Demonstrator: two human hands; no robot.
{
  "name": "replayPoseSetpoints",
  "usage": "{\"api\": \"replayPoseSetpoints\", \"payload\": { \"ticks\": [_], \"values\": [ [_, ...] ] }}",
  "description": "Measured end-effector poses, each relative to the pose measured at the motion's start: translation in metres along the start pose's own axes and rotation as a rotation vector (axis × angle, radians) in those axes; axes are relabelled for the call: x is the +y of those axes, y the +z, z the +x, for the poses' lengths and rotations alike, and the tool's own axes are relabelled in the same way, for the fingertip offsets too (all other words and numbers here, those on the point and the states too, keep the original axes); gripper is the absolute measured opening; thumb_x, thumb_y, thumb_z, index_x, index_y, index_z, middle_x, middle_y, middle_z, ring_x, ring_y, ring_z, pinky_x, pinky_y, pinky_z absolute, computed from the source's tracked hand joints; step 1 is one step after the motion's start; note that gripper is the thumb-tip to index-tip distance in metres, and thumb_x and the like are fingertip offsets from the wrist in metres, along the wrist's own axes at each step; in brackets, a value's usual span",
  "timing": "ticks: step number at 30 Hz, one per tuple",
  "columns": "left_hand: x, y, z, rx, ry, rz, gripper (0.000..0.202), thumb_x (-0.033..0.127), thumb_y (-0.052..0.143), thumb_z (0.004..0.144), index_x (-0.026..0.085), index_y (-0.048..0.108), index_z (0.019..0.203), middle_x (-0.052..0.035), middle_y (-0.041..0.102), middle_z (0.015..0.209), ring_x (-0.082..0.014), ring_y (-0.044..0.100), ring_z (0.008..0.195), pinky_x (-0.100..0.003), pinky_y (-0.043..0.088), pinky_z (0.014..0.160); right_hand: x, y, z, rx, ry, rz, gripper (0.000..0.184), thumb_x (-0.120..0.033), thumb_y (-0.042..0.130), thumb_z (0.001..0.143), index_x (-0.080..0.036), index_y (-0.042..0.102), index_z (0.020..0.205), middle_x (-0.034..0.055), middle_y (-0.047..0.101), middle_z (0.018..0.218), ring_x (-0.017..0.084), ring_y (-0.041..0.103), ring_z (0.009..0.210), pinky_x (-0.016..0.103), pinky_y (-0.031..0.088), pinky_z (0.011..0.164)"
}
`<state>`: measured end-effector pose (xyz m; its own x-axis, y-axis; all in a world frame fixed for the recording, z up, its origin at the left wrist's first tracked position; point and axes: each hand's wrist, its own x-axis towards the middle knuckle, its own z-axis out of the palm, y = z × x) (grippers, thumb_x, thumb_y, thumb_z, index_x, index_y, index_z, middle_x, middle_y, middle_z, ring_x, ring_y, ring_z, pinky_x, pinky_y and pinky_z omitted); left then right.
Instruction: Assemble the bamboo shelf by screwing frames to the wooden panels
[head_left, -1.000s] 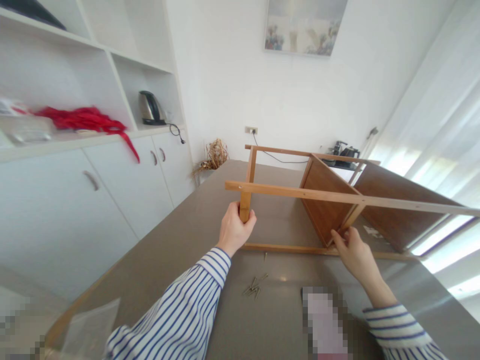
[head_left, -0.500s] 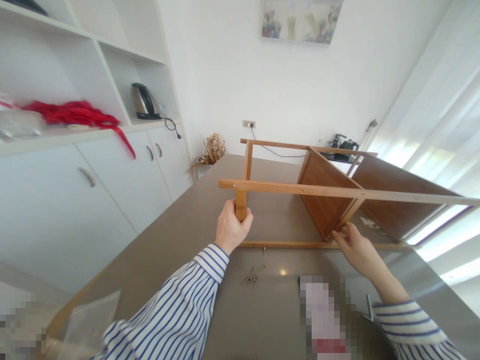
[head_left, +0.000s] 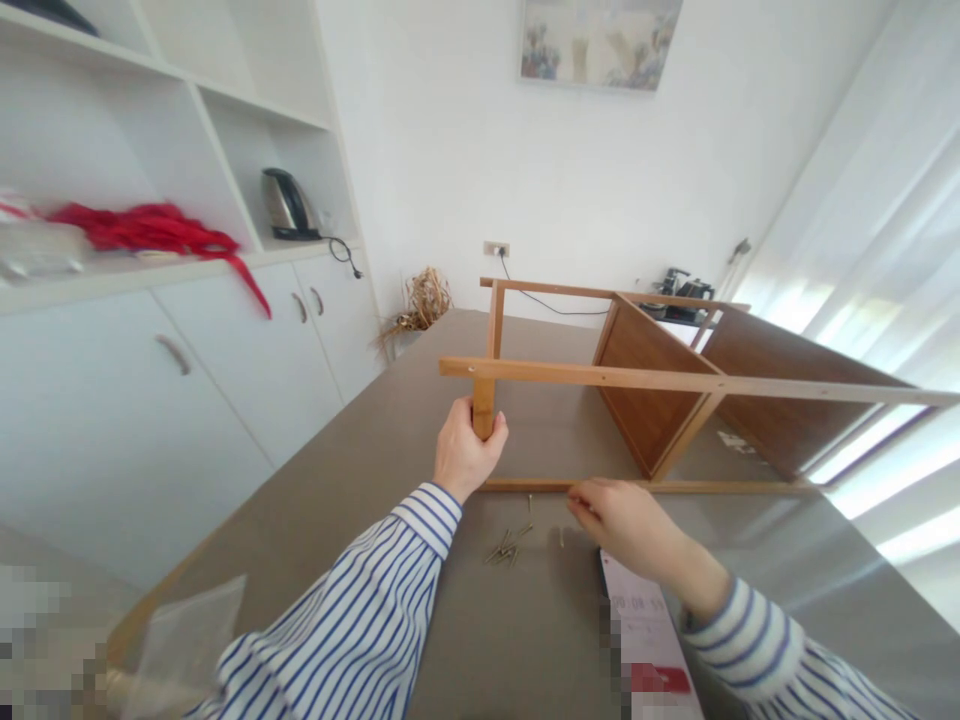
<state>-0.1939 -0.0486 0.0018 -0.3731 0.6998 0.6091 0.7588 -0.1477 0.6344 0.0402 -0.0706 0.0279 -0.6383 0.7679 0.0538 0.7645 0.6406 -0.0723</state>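
Note:
A wooden shelf frame (head_left: 540,372) lies on its side on the grey table, with brown panels between its rails. My left hand (head_left: 466,450) is wrapped around the short crosspiece (head_left: 484,405) at its left end. Beside the lower rail, my right hand (head_left: 637,530) hovers over the table with fingertips pressed together; whatever is between them is too small to make out. Several screws (head_left: 504,548) lie in a loose pile left of that hand. One thin piece (head_left: 562,538), perhaps a screw, shows just below its fingertips.
A phone (head_left: 646,625) with a pale lit screen lies under my right forearm. A clear plastic bag (head_left: 184,640) rests at the table's left edge. White cabinets (head_left: 90,390) line the left; an electric kettle (head_left: 286,205) stands on their shelf. Dried plants (head_left: 424,300) are beyond the table.
My right hand has left the inner panel's lower corner and moved left and towards me, near the screws. The screw pile looks slightly rearranged. My left hand keeps its hold.

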Motion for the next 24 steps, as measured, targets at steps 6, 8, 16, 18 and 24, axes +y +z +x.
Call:
{"api": "replayPoseSetpoints", "payload": {
  "ticks": [6,8,16,18,24],
  "values": [
    [0.001,-0.001,-0.003,0.001,0.013,0.008,0.033,0.042,0.054,0.080,0.016,0.051,0.100,-0.0066,0.063,0.083,-0.0224,0.064,0.078,-0.031,0.048,0.065,-0.047,0.021,0.047,-0.112,0.069,-0.142,0.031,-0.027,0.042,0.090,-0.012,0.069,0.084,0.0175,0.070,0.085,0.027,0.069,0.078,0.034,0.050,0.068],
    [0.002,-0.002,-0.004,-0.002,0.027,0.019,0.033,0.042,0.054,0.080,0.016,0.050,0.101,-0.0067,0.062,0.084,-0.0223,0.063,0.079,-0.031,0.048,0.065,-0.052,0.026,0.050,-0.131,0.065,-0.159,0.028,-0.019,0.042,0.089,-0.011,0.069,0.085,0.0192,0.070,0.085,0.026,0.069,0.078,0.034,0.050,0.068],
    [0.000,-0.004,-0.007,-0.038,0.101,0.142,0.035,0.043,0.053,0.081,0.015,0.049,0.102,-0.0076,0.061,0.086,-0.0232,0.064,0.080,-0.032,0.049,0.065,-0.062,0.024,0.047,-0.170,-0.005,-0.192,0.020,-0.005,0.050,0.082,-0.009,0.067,0.090,0.0187,0.069,0.088,0.020,0.068,0.084,0.027,0.050,0.073],
    [0.000,-0.005,-0.007,-0.050,0.116,0.168,0.035,0.043,0.051,0.082,0.015,0.049,0.103,-0.0077,0.061,0.086,-0.0231,0.064,0.080,-0.032,0.049,0.066,-0.063,0.024,0.047,-0.161,-0.010,-0.202,0.020,-0.004,0.049,0.082,-0.009,0.066,0.091,0.0192,0.069,0.089,0.021,0.068,0.084,0.028,0.050,0.071],
    [0.007,-0.010,-0.006,-0.033,0.184,0.288,0.044,0.039,0.049,0.084,0.013,0.043,0.119,-0.0096,0.061,0.094,-0.0228,0.063,0.083,-0.031,0.049,0.067,-0.059,0.021,0.040,-0.119,-0.036,-0.205,0.017,-0.006,0.051,0.079,-0.011,0.062,0.091,0.0157,0.068,0.088,0.021,0.067,0.081,0.027,0.049,0.066]
  ]
}}
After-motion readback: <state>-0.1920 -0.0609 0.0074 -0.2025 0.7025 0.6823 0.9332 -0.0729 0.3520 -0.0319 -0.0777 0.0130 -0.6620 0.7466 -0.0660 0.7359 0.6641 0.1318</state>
